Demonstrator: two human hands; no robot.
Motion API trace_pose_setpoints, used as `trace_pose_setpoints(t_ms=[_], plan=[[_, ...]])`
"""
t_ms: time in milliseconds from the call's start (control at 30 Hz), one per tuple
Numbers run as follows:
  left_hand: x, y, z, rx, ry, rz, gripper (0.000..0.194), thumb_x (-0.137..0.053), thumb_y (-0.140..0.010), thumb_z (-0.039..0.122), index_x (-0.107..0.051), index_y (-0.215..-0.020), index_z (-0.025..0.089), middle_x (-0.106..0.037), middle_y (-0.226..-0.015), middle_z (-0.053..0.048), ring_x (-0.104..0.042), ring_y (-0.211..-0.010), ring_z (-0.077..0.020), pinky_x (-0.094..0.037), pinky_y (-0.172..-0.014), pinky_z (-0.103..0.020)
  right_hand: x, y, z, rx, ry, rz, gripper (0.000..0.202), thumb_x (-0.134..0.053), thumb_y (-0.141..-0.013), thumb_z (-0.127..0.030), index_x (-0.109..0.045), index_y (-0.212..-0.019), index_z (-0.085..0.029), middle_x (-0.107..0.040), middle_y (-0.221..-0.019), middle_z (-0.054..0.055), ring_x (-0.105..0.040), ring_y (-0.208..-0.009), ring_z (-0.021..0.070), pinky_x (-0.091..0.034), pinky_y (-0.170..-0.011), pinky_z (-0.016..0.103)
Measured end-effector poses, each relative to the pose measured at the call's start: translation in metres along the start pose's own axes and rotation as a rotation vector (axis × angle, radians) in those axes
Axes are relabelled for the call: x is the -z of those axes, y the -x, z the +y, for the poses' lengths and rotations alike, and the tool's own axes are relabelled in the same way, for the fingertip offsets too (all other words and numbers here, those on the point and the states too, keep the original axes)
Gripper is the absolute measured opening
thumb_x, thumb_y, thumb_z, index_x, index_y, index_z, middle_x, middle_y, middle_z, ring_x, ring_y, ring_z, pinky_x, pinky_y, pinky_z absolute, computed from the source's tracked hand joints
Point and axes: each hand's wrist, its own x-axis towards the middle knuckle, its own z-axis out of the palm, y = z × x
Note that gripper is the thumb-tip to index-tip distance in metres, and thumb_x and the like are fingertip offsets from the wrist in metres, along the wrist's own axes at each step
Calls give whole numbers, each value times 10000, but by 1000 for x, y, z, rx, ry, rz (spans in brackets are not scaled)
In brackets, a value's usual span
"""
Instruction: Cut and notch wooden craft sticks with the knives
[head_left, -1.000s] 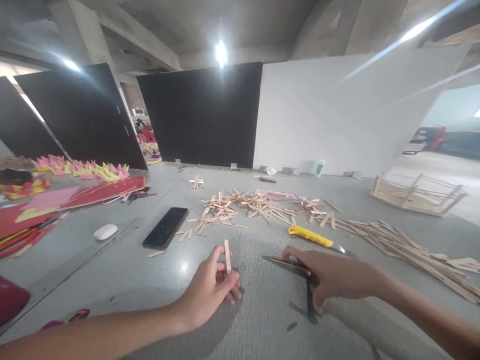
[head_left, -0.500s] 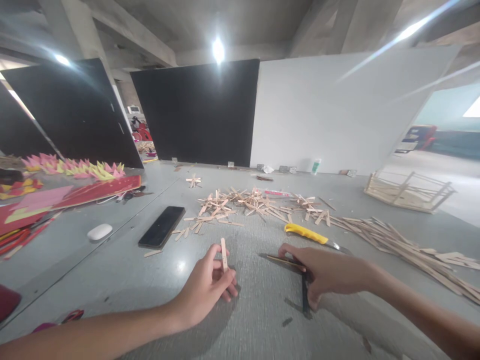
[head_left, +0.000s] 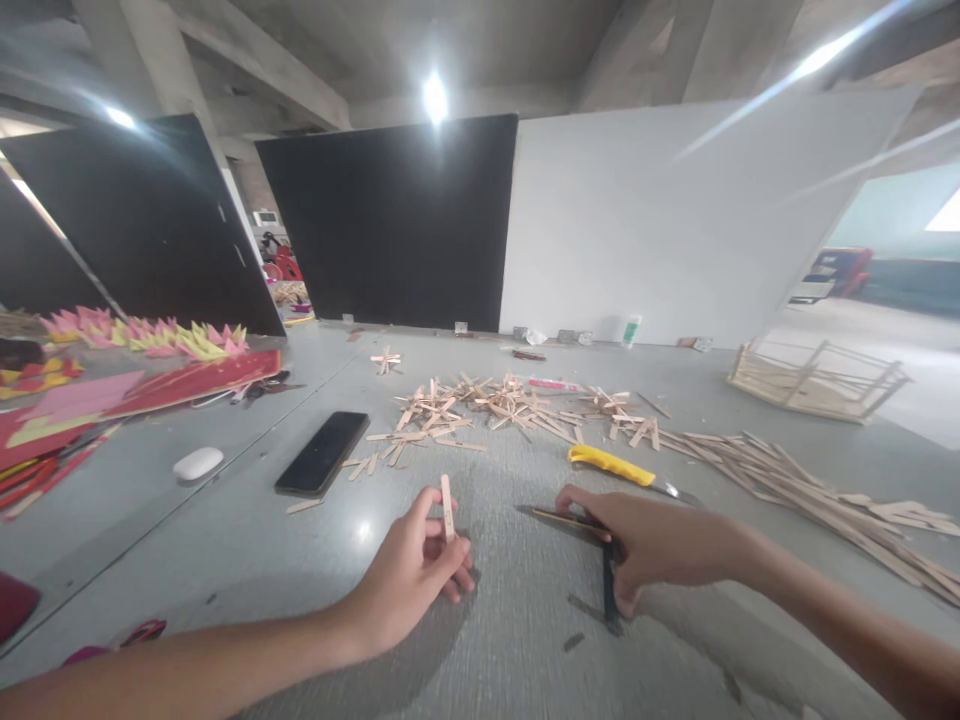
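Observation:
Upright in the fingers of my left hand (head_left: 420, 575) is a short wooden craft stick (head_left: 447, 510) with a small dark mark on it. My right hand (head_left: 652, 545) is low over the grey table, its fingers curled around a thin pointed piece (head_left: 559, 517) that points left. A black strip (head_left: 610, 590) shows below the palm, between thumb and fingers. Whether the two pieces are one tool, I cannot tell. Just beyond the right hand lies a yellow-handled utility knife (head_left: 615, 466). Loose craft sticks (head_left: 510, 402) are heaped beyond both hands.
A black phone (head_left: 324, 453) and a white case (head_left: 199, 463) lie to the left. Long wooden strips (head_left: 787, 475) spread at the right, near a small wooden frame (head_left: 817, 380). Coloured paper pieces (head_left: 150, 335) cover the far left. Black and white boards (head_left: 390, 225) stand behind.

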Motion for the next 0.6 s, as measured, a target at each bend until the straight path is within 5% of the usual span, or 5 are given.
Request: trace_pose_setpoints(t_ms=[333,500,600], plan=[[-1,0,1,5,4,-4,305,-573,-1043,444,-405,-1161,219,-657,-839,-7,-713,-724,-177,-561,-611,-284,-2,1,-2,-29,113,44,608,-882,-563,-261,-515,-1047,-271,-603,-846,-57,-573,-790,204,-341,-606,303],[-2,0,5,19,0,-3,324,-465,-1077,479,-388,-1237,208,-640,-807,7,-700,-659,-160,-540,-578,-261,1,8,8,-98,299,68,234,-766,-879,-363,-629,-970,-196,-669,-952,22,-631,-865,216,-500,-764,379],[-4,7,11,42,-20,-30,427,-440,-1088,454,-314,-1419,214,-616,-720,51,-587,-499,-116,-484,-502,-226,8,9,17,-121,367,80,235,-667,-1005,-402,-683,-1086,-182,-697,-1071,48,-676,-904,195,-577,-822,401]])
